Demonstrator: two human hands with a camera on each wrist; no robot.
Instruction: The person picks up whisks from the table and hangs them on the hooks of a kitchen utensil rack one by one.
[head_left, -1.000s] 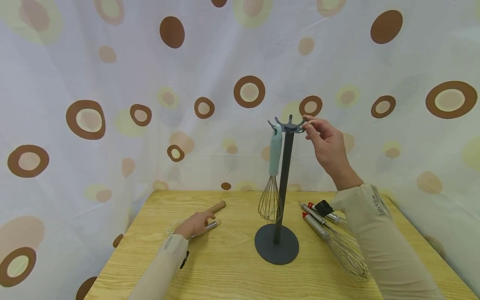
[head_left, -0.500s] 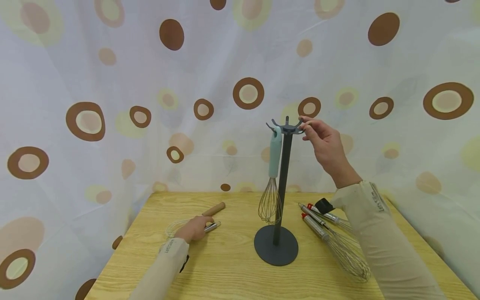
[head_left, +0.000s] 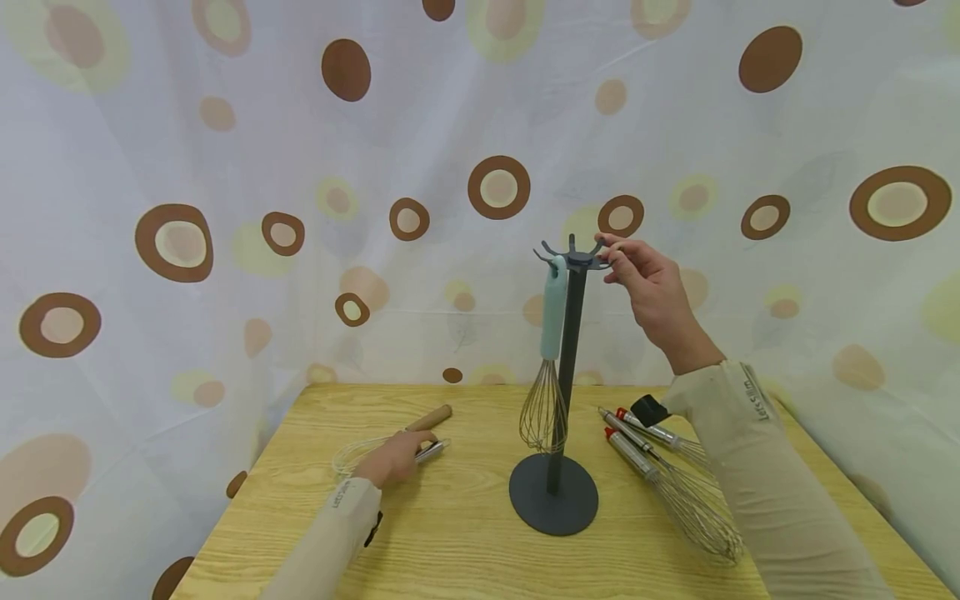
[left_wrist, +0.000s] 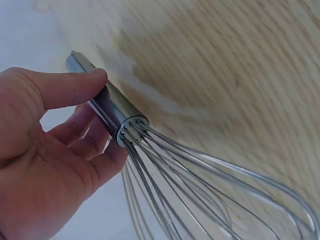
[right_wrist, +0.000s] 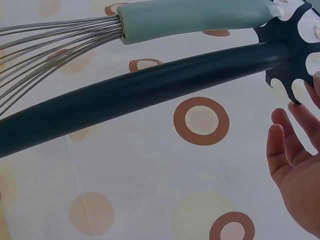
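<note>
My left hand (head_left: 394,461) pinches a steel-handled whisk (left_wrist: 112,107) by its handle between thumb and fingers, low over the table at the left; its wires fan out toward the lower right in the left wrist view. Up high, my right hand (head_left: 654,287) pinches one hook at the top of a dark utensil stand (head_left: 572,333) with thumb and forefinger. From another hook on the stand's left side hangs a whisk with a mint-green handle (head_left: 553,321), wires down beside the pole. In the right wrist view the hooked top (right_wrist: 287,47) shows near my fingers.
A wooden-handled whisk (head_left: 430,418) lies just behind my left hand. To the right of the stand's round base (head_left: 553,512), several steel whisks (head_left: 637,454) lie together, some with red ends, partly under my right forearm. A dotted curtain (head_left: 420,125) hangs behind the table (head_left: 465,558).
My left hand has closed its fingers on the steel whisk's handle, whose end has shifted slightly to the right. The stand's hooked top has turned a little under my right hand.
</note>
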